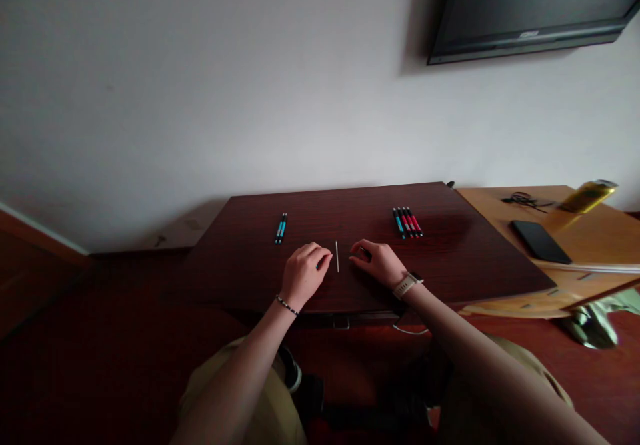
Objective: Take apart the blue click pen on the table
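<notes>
On the dark wooden desk [450, 258], two blue pens [281, 228] are laid at the left and four pens [407, 222] at the right. One thin white refill [337, 257] is flanked by the loosely curled left hand [303, 273] and the right hand [380, 263], which is closed on a small dark part [364, 252].

Dim, soft light on the pale wall [200, 98], dark murky foreground, edges warped by wide-angle distortion.

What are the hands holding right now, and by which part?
The right hand pinches a small dark piece, too small to identify. The left hand rests curled beside the thin white stick, apparently holding nothing.
</notes>
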Demonstrator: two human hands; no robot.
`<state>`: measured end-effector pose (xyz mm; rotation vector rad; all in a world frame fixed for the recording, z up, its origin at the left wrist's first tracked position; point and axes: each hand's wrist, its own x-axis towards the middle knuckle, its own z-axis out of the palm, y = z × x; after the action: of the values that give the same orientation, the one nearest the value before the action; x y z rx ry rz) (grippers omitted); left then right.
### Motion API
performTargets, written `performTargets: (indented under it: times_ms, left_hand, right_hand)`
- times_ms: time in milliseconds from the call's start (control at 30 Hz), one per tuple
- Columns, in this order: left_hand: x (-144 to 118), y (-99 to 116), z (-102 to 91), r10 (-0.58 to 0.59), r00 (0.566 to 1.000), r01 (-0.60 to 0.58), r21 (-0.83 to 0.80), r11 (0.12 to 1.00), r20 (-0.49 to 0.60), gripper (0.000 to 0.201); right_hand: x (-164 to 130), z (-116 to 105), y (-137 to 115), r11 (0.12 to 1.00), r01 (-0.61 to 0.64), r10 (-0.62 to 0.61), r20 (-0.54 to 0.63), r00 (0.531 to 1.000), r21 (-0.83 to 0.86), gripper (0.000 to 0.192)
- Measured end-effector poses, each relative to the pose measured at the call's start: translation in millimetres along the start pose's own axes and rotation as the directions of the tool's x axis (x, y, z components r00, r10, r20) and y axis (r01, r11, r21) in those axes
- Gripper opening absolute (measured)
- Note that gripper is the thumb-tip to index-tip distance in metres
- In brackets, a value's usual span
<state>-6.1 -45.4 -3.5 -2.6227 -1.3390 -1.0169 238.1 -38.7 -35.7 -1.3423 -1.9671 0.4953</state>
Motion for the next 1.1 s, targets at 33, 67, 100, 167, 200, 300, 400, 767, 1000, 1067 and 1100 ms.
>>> performTargets:
  times_ms: [33,67,100,167,200,300,400,767,1000,1067,1100]
  left_hand:
    - [-1,-1,-0.6,-0.003,1.0,0.003,0.001,1.0,0.001,0.014]
    - [-2,-2,-1.3,-0.006,1.0,0.006,0.002,1.0,0.002,0.014]
    - [-3,-3,-1.9,-0.009,1.0,0.009,0.002,1.0,0.002,0.013]
    - [-5,-5,-3.4,-0.014,1.0,0.014,0.002,1.0,0.0,0.013]
    - [-6,-5,-4.2,-0.016,1.0,0.016,0.002,1.0,-0.002,0.013]
    - [-9,-8,-6.6,-0.016,1.0,0.016,0.005,1.0,-0.007,0.013]
    - [-11,-11,-8.7,-0.01,1.0,0.01,0.007,1.0,-0.008,0.012]
    - [-18,-16,-13.5,-0.016,1.0,0.016,0.009,1.0,0.008,0.014]
    - [-19,-17,-16.7,-0.019,1.0,0.019,0.017,1.0,0.017,0.015]
    - [-19,-17,-17.0,-0.018,1.0,0.017,0.016,1.0,0.018,0.015]
    - [-19,-16,-16.9,-0.017,1.0,0.016,0.015,1.0,0.017,0.015]
  right_hand:
    - [1,1,1,1.0,-0.008,0.008,0.007,1.0,-0.016,0.02]
    - [1,2,2,0.999,-0.016,0.016,0.014,1.0,-0.034,0.02]
    - [2,3,3,0.998,-0.024,0.025,0.022,0.999,-0.054,0.021]
    - [3,5,4,0.995,-0.042,0.044,0.029,0.999,-0.092,0.021]
    - [3,6,5,0.993,-0.052,0.055,0.031,0.998,-0.108,0.021]
    - [5,8,6,0.988,-0.07,0.077,0.047,0.996,-0.139,0.021]
    - [7,10,8,0.987,-0.063,0.073,0.059,0.996,-0.148,0.02]
    - [15,21,8,0.991,-0.033,0.039,0.041,0.998,-0.126,0.016]
    - [16,24,9,0.987,-0.058,0.064,0.036,0.997,-0.147,0.018]
    - [16,24,9,0.988,-0.055,0.06,0.034,0.998,-0.146,0.018]
    - [16,24,9,0.988,-0.053,0.059,0.034,0.998,-0.145,0.017]
